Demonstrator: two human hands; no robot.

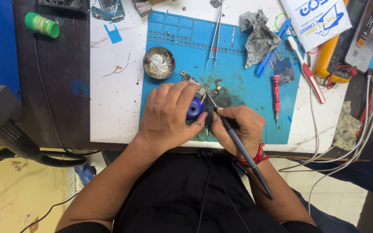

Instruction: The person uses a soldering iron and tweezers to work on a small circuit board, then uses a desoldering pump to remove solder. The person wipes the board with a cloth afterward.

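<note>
My left hand (169,114) rests on the blue work mat (238,82), its fingers pressing down a small circuit board (197,86) and covering part of a round blue object (194,108). My right hand (240,127) grips a dark pen-shaped soldering iron (238,146), whose tip touches the board near its right end. The iron's cord runs back toward my body.
A round tin of metal wool (159,63) sits just above the hands. Tweezers (215,36), a grey rag (259,36), a red screwdriver (276,92), a second small board (284,71) and a white-red tool (309,75) lie on the mat. Cables (359,129) and a yellow meter (331,58) crowd the right; a green bottle (42,24) stands far left.
</note>
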